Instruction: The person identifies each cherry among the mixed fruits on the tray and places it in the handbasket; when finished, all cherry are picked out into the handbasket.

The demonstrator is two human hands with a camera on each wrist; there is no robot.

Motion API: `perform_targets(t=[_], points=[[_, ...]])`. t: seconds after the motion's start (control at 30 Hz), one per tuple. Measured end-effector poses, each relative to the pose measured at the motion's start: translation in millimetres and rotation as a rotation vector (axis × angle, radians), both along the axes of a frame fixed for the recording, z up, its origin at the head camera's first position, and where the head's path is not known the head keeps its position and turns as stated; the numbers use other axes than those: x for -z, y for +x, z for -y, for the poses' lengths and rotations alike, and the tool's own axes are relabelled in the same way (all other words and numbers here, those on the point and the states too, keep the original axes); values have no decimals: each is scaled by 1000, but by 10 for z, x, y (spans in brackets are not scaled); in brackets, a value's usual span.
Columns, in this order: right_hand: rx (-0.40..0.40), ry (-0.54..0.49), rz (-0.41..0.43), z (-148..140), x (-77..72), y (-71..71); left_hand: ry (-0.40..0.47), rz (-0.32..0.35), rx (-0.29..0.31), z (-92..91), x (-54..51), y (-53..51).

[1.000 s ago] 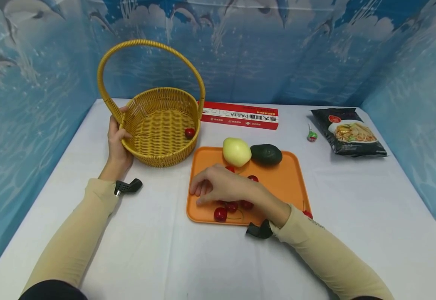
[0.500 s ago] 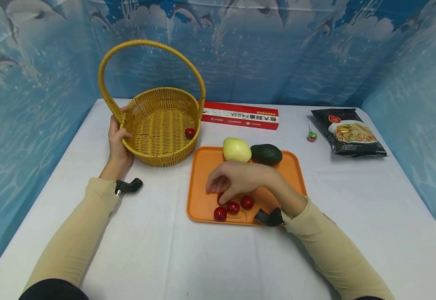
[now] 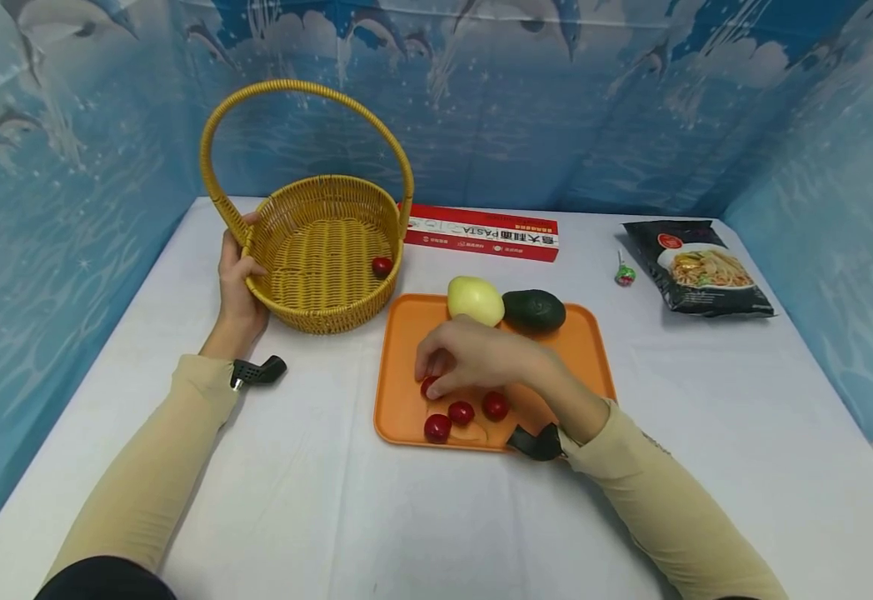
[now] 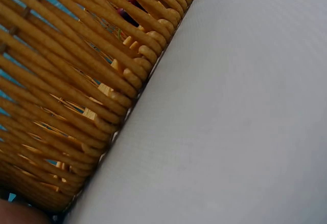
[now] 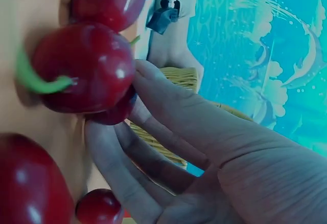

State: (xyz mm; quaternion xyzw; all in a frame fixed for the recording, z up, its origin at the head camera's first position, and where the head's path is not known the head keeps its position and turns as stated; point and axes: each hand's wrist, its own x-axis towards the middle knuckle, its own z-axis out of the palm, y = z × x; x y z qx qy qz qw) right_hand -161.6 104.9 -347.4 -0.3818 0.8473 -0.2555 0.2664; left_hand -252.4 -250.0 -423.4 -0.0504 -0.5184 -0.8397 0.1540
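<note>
My left hand [image 3: 237,279] grips the left side of a yellow wicker basket [image 3: 316,321], thumb over the rim. One cherry [image 3: 381,267] lies inside the basket. In the left wrist view the woven wall [image 4: 87,81] fills the upper left. Over an orange tray [image 3: 399,350], my right hand [image 3: 474,354] pinches a red cherry [image 3: 429,387] between thumb and fingers. The right wrist view shows that cherry [image 5: 117,111] partly hidden behind another cherry [image 5: 84,68]. Three more cherries, one of them a cherry [image 3: 495,406] on the right, lie on the tray near my hand.
A yellow-green apple-like fruit [image 3: 476,300] and a dark avocado [image 3: 534,311] lie at the tray's back edge. Behind is a red pasta box [image 3: 481,233]. A lollipop [image 3: 625,273] and a black noodle bag [image 3: 702,271] lie at the right.
My right hand has shifted right over the tray and closed its fingertips on a cherry. Two nearby cherries have moved slightly left. My left hand stays on the basket.
</note>
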Motion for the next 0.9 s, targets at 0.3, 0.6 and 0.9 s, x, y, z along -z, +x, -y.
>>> perform_targets(t=[0.3,0.6,0.9], points=[[28,52,-67,51,10,54,-4,2,7,8,-2,-4],[92,-121,-128,65,-79,-27,9,1,18,-36,11,-3],[197,-442,-276,363,-268,-256,0,2,11,-2,-10,-7]])
